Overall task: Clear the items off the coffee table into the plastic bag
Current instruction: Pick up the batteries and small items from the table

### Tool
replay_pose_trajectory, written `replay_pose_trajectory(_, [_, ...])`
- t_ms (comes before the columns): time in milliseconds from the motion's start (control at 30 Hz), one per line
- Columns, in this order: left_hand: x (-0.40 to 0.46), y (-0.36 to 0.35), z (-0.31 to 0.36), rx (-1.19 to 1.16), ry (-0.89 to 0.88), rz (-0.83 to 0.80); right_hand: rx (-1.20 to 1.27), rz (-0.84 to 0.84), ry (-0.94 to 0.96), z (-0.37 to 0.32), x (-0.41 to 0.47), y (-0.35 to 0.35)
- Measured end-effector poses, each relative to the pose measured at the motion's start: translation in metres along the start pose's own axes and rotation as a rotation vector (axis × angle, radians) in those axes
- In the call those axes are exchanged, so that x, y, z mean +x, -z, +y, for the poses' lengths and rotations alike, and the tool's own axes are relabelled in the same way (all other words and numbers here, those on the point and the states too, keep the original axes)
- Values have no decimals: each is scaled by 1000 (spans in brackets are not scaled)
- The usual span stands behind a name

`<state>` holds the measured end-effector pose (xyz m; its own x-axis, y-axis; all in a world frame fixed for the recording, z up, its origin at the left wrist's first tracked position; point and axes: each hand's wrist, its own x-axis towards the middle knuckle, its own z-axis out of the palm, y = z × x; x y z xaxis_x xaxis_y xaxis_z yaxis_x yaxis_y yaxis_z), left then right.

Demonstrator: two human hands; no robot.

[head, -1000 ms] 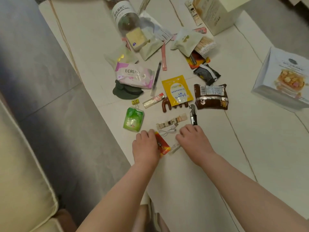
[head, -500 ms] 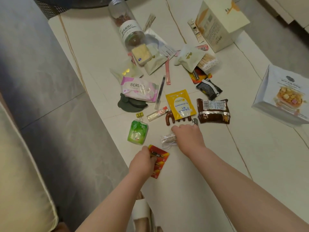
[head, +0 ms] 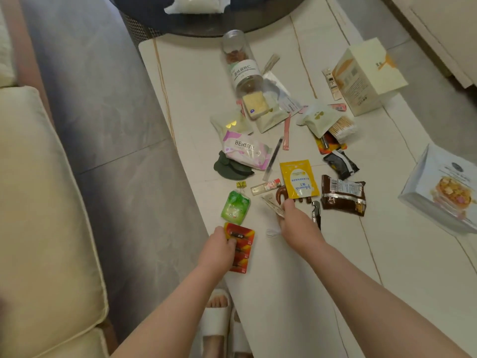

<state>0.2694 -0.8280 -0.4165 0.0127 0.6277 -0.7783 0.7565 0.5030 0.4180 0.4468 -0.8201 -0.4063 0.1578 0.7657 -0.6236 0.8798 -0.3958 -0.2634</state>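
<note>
The white coffee table (head: 296, 280) carries a scatter of small items. My left hand (head: 219, 250) grips a red battery pack (head: 244, 244) at the table's near left edge. My right hand (head: 296, 224) is closed on a small clear packet (head: 271, 204), and its fingertips touch a brown hair claw (head: 280, 194) under a yellow sachet (head: 299, 179). A thin white cable loop (head: 271, 232) hangs beside that hand. A green pouch (head: 235, 206) lies just beyond the battery pack. A corkscrew (head: 316, 213) lies right of my right hand.
Farther out lie a brown snack pack (head: 343, 195), a black packet (head: 340, 164), a Berlin tissue pack (head: 245, 149), a lip balm tube (head: 265, 186), a jar (head: 242, 63) and a cream box (head: 366, 76). A white box (head: 444, 187) overhangs the right edge. The sofa (head: 38, 215) stands left.
My left hand dragged the red battery pack toward the near left edge. My right hand took hold of the clear packet and moved forward to the hair claw. The view tilted up.
</note>
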Motion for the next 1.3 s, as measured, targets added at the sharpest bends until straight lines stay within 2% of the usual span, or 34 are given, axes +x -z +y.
replay_pose_trajectory(133, [-37,27,1,-122,9,52,196,-68,-1,-20,-33,23])
replay_pose_trajectory(300, [-84,70,-9,-226,20,150,589,-199,-35,-61,-74,48])
replay_pose_trajectory(400, [-109,98,-22,-295,20,238,660,-266,31,-97,-97,57])
replay_pose_trajectory(700, [-165,184,-114,-484,182,491,623,-399,175,-237,-150,32])
replay_pose_trajectory(1033, [-223,277,-280,-518,327,710,335,-465,300,-403,-203,-76])
replay_pose_trajectory(1133, [-229,301,-327,-610,343,797,307,-469,319,-448,-217,-108])
replay_pose_trajectory(1200, [-229,316,-356,-696,364,817,282,-507,332,-475,-226,-128])
replay_pose_trajectory(1300, [-223,334,-394,-708,394,821,238,-521,375,-509,-235,-157])
